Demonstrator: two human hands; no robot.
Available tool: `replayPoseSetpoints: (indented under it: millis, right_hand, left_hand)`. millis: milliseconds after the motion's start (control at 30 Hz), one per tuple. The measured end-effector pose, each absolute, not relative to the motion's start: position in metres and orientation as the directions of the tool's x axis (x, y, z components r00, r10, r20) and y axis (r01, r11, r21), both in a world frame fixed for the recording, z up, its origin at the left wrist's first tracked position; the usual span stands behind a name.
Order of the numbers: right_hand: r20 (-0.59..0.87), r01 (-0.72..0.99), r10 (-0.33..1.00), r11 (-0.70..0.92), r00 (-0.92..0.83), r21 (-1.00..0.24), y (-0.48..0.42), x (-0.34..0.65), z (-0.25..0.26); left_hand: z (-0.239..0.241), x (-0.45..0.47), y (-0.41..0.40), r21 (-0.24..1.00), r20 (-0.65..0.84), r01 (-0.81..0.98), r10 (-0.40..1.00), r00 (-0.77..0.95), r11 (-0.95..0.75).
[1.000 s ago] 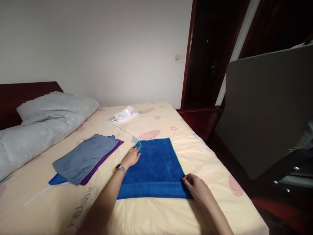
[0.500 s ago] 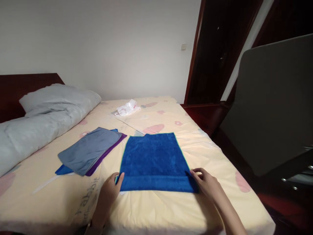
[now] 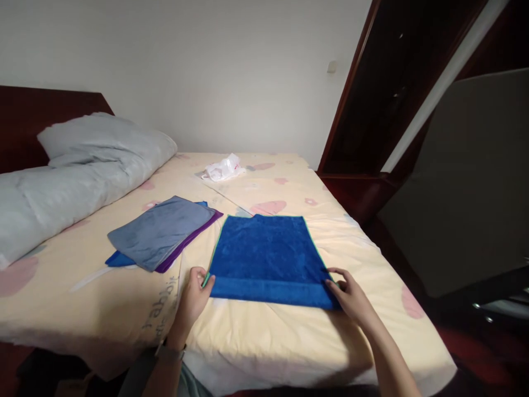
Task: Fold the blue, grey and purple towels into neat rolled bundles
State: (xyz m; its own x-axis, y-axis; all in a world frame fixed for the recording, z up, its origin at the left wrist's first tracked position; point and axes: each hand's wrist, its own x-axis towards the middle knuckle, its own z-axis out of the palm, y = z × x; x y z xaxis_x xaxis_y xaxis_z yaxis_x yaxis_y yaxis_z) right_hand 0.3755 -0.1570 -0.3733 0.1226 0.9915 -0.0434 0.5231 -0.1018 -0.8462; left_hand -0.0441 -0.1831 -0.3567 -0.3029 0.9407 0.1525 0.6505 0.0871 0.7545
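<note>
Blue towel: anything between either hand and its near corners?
Nothing visible. The left hand pinches the near-left corner of the blue towel and the right hand is on the near-right corner. The stack of folded cloths lies apart to the left, on the bed.

Your blue towel (image 3: 268,253) lies flat on the bed (image 3: 264,342), near its front edge. It is deep blue terry cloth with a thin green border. The towel is spread as a rectangle, with a darker band along its near edge. Both near corners are pinched between your fingers.
</note>
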Motion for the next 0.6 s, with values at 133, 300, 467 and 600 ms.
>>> replayPoseSetpoints:
  millis: [133,300,467,600]
  right_hand:
    - [-0.093,0.555,0.994,-0.11,0.059,-0.825,-0.166,0.383,-0.368]
    - [-0.185,0.816,0.977,-0.195,0.111,-0.544,-0.176,0.383,-0.359]
    - [-0.022,0.781,0.997,0.04,-0.069,-0.624,-0.185,0.391,-0.34]
    - [-0.052,0.713,0.938,0.225,-0.344,-0.664,-0.192,0.388,-0.331]
  left_hand:
    - [-0.347,-0.052,-0.193,0.668,0.082,0.732,0.964,-0.254,0.136]
    - [-0.342,-0.065,-0.199,0.5,0.039,0.862,0.992,-0.123,0.088]
    - [-0.33,-0.07,-0.204,0.475,0.161,0.84,0.964,0.21,-0.263]
    - [-0.33,-0.069,-0.208,0.512,0.033,0.782,0.918,0.396,-0.356]
